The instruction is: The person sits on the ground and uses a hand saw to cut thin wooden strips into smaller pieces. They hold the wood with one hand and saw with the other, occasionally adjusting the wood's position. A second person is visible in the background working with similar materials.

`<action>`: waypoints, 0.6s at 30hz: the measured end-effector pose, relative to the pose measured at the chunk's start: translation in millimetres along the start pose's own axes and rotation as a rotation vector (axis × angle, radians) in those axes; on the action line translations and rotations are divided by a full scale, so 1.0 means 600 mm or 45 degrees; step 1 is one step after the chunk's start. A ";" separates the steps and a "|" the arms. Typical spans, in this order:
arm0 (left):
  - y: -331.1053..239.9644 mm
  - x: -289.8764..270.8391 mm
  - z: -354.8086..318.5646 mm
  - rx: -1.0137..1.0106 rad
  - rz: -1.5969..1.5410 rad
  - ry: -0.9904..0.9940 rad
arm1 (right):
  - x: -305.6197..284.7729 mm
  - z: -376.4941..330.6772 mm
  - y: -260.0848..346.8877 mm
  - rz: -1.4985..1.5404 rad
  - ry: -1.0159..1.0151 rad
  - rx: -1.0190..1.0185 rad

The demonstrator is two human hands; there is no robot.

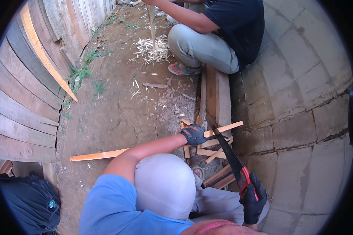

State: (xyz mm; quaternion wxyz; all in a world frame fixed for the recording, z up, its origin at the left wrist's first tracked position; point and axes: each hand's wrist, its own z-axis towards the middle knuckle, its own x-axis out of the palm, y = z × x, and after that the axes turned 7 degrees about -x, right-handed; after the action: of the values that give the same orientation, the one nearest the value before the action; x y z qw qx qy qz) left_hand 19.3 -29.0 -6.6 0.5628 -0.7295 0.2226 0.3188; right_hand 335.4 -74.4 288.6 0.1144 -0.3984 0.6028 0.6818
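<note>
Red-handled saw (234, 160) with a long dark blade, aslant across a narrow, straight, light-brown wooden strip (232, 127)

Holding wood strip (232, 126) w/ blk-gloved L grip (193, 134), red-handled saw (232, 157) across it in blk-gloved R grip (253, 198). W/ cut pcs (217, 152) below, orange strip (98, 155) on ground (110, 117) to L, plank fence (21, 102) beyond, co-worker (237, 29) ahead nr shavings (155, 51).

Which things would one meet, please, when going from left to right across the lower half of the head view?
Dark bag → wood strip lying on the ground → gloved left hand → saw blade → gloved right hand.
</note>
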 end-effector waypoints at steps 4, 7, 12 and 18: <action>0.000 0.023 0.002 -0.002 0.061 -0.075 | -0.003 0.002 -0.006 -0.030 0.084 -0.090; -0.010 0.039 -0.012 0.002 0.108 -0.246 | 0.013 0.036 -0.027 -0.145 0.124 -0.351; -0.019 0.040 -0.017 0.019 0.076 -0.277 | 0.073 0.113 -0.035 -0.329 0.096 -0.688; -0.026 0.016 -0.021 -0.027 0.137 -0.142 | 0.069 0.166 0.081 -0.235 0.260 -0.356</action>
State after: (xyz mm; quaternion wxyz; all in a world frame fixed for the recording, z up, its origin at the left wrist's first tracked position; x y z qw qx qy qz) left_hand 39.6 -36.6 -0.8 0.5486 -0.7035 0.2264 0.3909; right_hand 236.7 -8.8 291.4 0.0583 -0.5312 0.4714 0.7016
